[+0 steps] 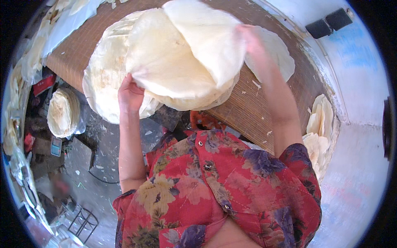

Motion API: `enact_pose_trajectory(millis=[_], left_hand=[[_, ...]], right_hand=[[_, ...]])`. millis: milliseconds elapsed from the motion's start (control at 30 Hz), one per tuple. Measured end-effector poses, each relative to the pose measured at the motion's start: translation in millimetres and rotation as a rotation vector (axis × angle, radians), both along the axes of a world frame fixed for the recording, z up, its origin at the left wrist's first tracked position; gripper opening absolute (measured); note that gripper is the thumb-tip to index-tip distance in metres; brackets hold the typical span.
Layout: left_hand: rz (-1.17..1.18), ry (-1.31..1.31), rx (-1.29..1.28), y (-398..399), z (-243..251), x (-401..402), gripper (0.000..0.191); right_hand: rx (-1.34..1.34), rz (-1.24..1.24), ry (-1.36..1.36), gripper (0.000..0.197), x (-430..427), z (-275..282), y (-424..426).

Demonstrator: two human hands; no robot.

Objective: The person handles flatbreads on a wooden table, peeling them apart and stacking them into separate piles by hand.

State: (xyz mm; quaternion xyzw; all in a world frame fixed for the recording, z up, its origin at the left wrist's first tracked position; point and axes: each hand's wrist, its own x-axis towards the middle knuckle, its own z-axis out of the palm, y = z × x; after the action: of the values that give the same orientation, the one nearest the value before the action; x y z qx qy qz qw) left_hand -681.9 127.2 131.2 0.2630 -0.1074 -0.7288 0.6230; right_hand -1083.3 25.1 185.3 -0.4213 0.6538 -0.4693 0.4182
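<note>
My left hand (131,94) pinches the near left edge of a thin, pale round flatbread (167,59). At the right, my blurred right hand (252,40) is closed at the edge of a whiter thin sheet (204,37), which lies folded or overlapping across that flatbread; whether they are one piece I cannot tell. More rounds show beneath the near rim. A stack of flatbreads (105,68) sits left of and partly under the held one, overhanging the table edge. Beyond my right wrist, another thin round (280,55) lies flat on the table.
The brown table (245,99) carries scattered crumbs. Loose flatbreads (321,117) are heaped at its right end by the white wall (359,148). Lower left stands another flatbread stack (63,113) in plastic, near a small display device (56,146). A black wire rack (83,223) is farther down.
</note>
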Motion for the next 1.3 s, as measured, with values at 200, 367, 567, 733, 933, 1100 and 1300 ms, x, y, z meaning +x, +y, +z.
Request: enact_pose_trajectory(millis=[200,367,567,733,933,1100,1300], left_hand=[[0.024,-0.081,0.112,-13.9,-32.9,38.6,0.022],[-0.005,-0.229,0.109,-13.5,-57.8,57.0,0.014],[-0.052,-0.786,-0.227,6.0,64.2,-35.9,0.014],[-0.374,-0.965,-0.710,30.0,75.3,-135.2,0.024],[-0.273,-0.686,-0.239,5.4,37.8,-97.5,0.030],[-0.034,-0.890,0.020,20.4,13.0,-16.2,0.030],[-0.001,-1.119,0.021,25.9,10.6,-6.6,0.030]], right_hand=[[-0.130,-0.110,0.810,0.027,-205.4,-4.3,53.4],[0.261,-0.583,0.734,0.041,-304.2,-48.4,145.0],[0.086,-0.201,0.390,0.052,-142.5,-8.9,137.1],[-0.138,0.430,-0.283,0.035,81.2,42.4,119.1],[-0.168,0.205,0.011,0.030,-6.1,86.1,101.2],[-0.105,-0.256,-0.130,0.038,-251.8,51.9,192.5],[0.329,-0.367,1.148,0.053,-303.6,-27.8,233.5]])
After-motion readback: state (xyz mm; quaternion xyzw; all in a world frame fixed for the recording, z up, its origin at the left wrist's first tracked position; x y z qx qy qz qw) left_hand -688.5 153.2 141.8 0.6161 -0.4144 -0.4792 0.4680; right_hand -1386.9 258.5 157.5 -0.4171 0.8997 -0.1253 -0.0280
